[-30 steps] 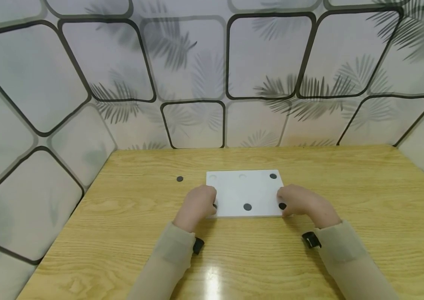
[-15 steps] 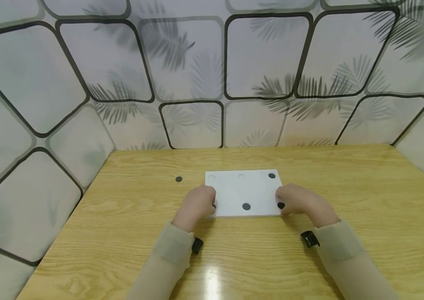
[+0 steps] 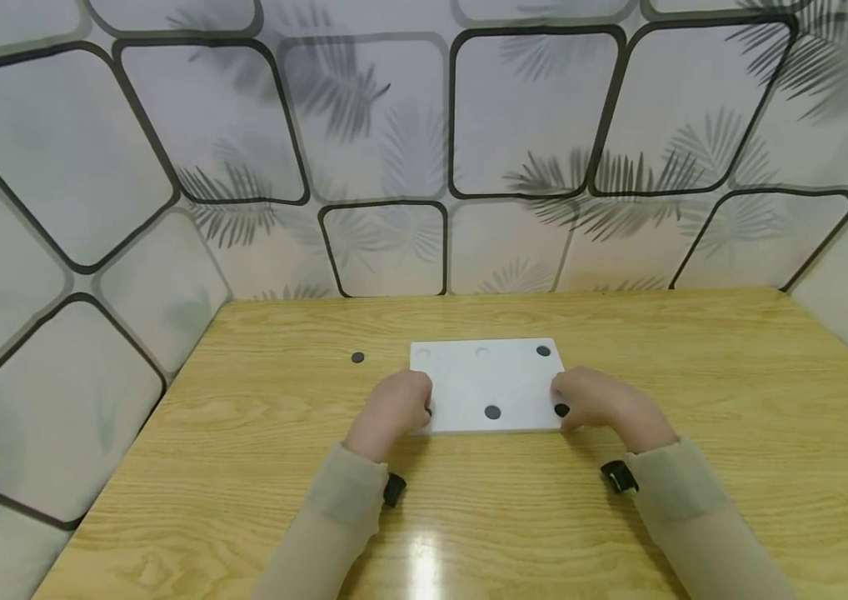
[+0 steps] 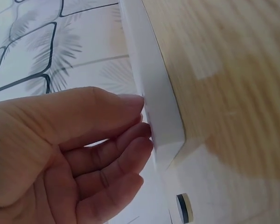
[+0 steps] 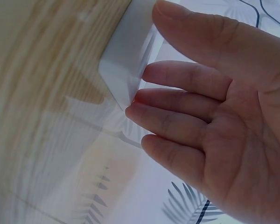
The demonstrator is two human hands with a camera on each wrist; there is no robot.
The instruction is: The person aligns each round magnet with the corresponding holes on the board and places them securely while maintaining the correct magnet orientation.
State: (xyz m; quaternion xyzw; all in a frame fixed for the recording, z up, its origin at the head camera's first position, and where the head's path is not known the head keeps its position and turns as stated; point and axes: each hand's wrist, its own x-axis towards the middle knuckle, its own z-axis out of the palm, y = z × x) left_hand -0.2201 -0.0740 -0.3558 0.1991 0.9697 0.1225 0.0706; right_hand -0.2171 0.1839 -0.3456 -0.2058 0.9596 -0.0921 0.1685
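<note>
Simply flat white board (image 3: pixel 487 385), black discs (image 3: pixel 493 412)

Table (image 3: pixel 619 533) glossy wood grain; board (image 3: pixel 487 379) smooth matt white plastic.

Both forearms, in pale beige sleeves with a dark strap at each wrist, reach from the 6 o'clock edge toward 12 o'clock, converging slightly. The left hand (image 3: pixel 391 409) sits at about 9 o'clock of the pair's midpoint, knuckles up, its fingers (image 4: pixel 130 140) loosely bent with the tips pointing inward toward 3 o'clock. The right hand (image 3: pixel 598 400) mirrors it at 3 o'clock, its fingers (image 5: pixel 177 81) nearly straight and slightly spread, tips aimed toward 9 o'clock, thumb above them.
</note>
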